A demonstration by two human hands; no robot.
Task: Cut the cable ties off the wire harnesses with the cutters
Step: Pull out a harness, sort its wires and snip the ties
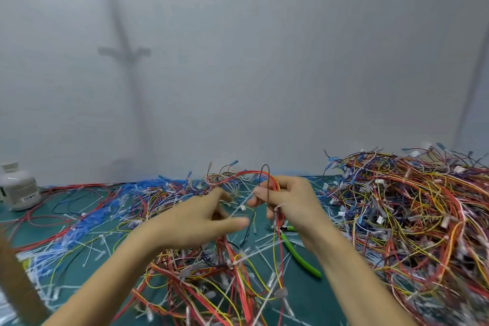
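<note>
The fingers of the right hand (289,201) are closed around a looped wire harness (272,193) of red, yellow and dark wires, which is held upright above the mat, with a white cable tie (279,206) seen on the bundle just below the fingertips. The left hand (201,219) is held just beside it, motion-blurred, fingers spread apart and gripping nothing. The green-handled cutters (300,255) are lying on the green cutting mat (312,296) under the right wrist, untouched. Cut ties and loose wires are scattered across the mat. A large harness pile (412,219) is noted at right, and a white bottle (18,188) at far left.
</note>
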